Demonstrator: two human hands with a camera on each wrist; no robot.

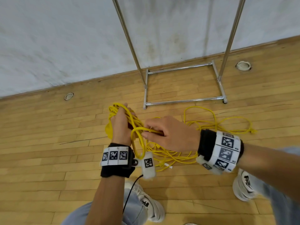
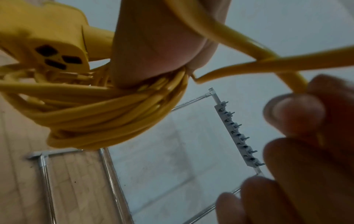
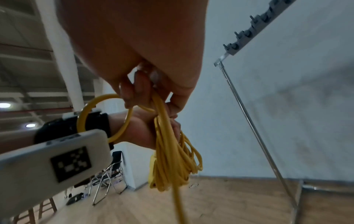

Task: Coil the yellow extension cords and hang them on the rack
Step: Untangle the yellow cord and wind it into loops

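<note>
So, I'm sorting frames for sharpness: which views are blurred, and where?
Head view: wall smeared, hands fairly sharp. Left wrist view: socket end and right hand soft. Right wrist view: coil sharper, rack pole streaked.

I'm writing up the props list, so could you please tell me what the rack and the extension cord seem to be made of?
The rack looks like polished metal tubing, probably chromed steel: thin, silvery, with bright highlights along the bars. Its hook strip is matte grey, plastic or painted metal; I cannot tell which. The yellow extension cord seems jacketed in smooth, slightly glossy plastic or rubber, bending into tight loops; its socket end looks like moulded plastic.
</note>
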